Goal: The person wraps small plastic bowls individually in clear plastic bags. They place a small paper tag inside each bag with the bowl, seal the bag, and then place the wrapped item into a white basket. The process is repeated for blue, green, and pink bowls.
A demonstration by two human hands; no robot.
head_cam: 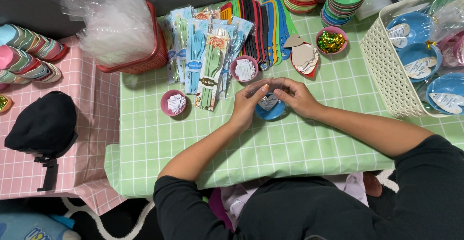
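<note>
Wrapping step in hand: left hand [247,105] and right hand [296,96] pinching clear film [270,83] over blue dish [270,110]; needs steady closure.

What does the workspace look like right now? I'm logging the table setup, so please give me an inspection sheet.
Surface: green checked tablecloth; pink checked cloth on the left.
Job's things: small blue bowl holding a heart-shaped card, under both hands.
Clutter: packaged cutlery sets, row of combs, pink bowls of paper slips, bowl of shiny foil pieces, stacked bowls, cream basket of wrapped blue bowls, red basket.
Grippers: left hand and right hand pinch something clear over the bowl.
Cables: nothing seen.
Surroundings: black bag, patterned rug.
</note>
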